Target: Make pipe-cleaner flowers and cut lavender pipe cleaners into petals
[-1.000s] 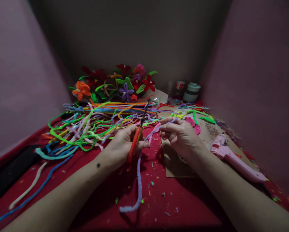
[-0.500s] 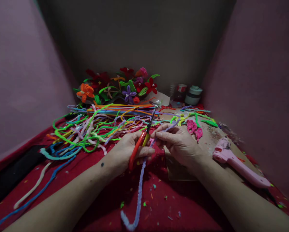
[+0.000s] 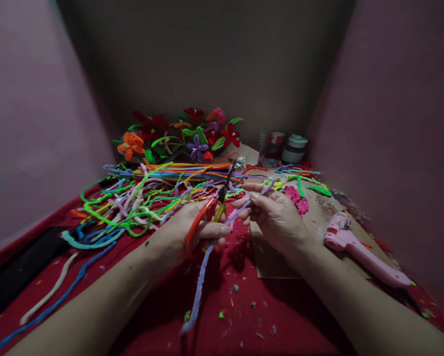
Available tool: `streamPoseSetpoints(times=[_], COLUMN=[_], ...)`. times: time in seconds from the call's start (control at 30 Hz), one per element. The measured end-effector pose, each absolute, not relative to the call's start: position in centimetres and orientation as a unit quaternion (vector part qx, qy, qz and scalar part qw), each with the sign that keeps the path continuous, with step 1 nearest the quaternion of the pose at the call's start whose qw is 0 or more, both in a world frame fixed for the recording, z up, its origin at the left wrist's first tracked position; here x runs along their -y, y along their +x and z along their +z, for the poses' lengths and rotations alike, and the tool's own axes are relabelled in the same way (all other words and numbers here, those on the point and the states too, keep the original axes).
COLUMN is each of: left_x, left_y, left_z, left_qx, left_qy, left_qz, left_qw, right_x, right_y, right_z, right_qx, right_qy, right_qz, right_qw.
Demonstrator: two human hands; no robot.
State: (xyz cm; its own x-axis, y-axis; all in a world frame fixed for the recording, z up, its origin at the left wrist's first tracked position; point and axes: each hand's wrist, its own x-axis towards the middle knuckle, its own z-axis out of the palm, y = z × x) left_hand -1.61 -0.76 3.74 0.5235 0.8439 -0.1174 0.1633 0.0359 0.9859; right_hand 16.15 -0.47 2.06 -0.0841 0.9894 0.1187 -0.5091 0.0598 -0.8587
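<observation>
A lavender pipe cleaner (image 3: pixel 198 284) runs slantwise between my two hands, its lower end hanging over the red cloth. My left hand (image 3: pixel 201 225) is closed around red-handled scissors (image 3: pixel 196 228), blades pointing up and away, and its thumb and fingers also pin the pipe cleaner. Part of a yellow inner handle shows beside the thumb. With thumb and fingertips, my right hand (image 3: pixel 275 212) pinches the same pipe cleaner farther up, and the upper end sticks out past the fingers. The scissor blades look closed and sit left of the pipe cleaner.
Loose colourful pipe cleaners (image 3: pixel 132 202) pile up at left, below a straight bundle (image 3: pixel 192 170). Fuzzy flowers (image 3: pixel 195 147) stand at the back. A pink glue gun (image 3: pixel 366 252) lies right on cardboard (image 3: pixel 273 254), near pink petals (image 3: pixel 298 199). A lidded jar (image 3: pixel 295 149) stands behind.
My left hand has shifted slightly left and down with the scissors, drawing apart from the right hand. The pipe cleaner's hanging end has swung left and its hooked tip looks straighter.
</observation>
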Motion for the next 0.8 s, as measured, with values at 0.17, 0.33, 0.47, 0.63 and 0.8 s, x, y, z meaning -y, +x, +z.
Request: streamPoseSetpoints(times=[0.17,0.33,0.47,0.63,0.8], left_x=[0.2,0.3,-0.5,-2.0,-1.3], left_y=[-1.8,-1.4,-2.2,-3.2,-3.0], left_z=[3.6,4.0,3.8,2.6,2.9], left_qx=[-0.364,-0.366,-0.430,-0.550,-0.527], left_qy=[0.580,0.585,0.657,0.810,0.847], left_qz=[0.303,0.302,0.249,0.116,0.031], left_qw=[0.663,0.658,0.568,0.165,0.058], right_x=[0.4,1.1,0.0,-1.2,-0.1], right_y=[16.3,15.4,17.0,18.9,17.4], right_z=[1.9,1.0,1.7,2.4,1.5], right_qx=[0.393,0.436,0.407,0.332,0.385], right_qy=[-0.282,-0.304,-0.318,-0.303,-0.292], right_qz=[0.621,0.679,0.608,0.620,0.691], right_qw=[0.617,0.507,0.603,0.643,0.537])
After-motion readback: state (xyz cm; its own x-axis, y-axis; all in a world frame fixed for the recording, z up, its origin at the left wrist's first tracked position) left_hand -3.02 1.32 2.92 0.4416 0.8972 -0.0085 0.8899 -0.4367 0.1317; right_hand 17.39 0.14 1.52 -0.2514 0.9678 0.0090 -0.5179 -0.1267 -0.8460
